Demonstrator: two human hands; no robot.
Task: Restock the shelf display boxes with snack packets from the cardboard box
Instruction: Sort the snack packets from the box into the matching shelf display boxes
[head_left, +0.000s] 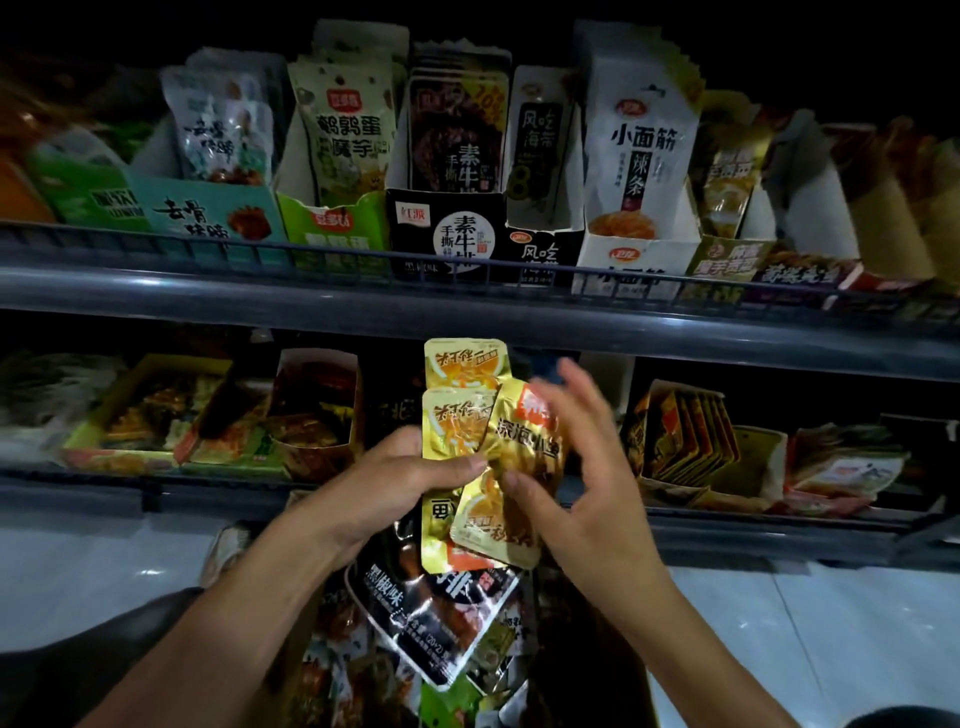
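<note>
Below the 小面筋 display box (636, 171), left hand (395, 478) gripping gold snack packets (457, 431), right hand (576, 467) pinching one.

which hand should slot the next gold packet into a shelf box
Right, probably. The left hand grips the whole fan of gold packets and is busy as holder. The right hand has looser fingers, only touching the front packet, so it could peel that off and reach the shelf.

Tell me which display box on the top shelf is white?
The tall white display box right of centre, holding white packets with orange noodle-like strips pictured. The boxes left of it are black, green and teal.
</note>
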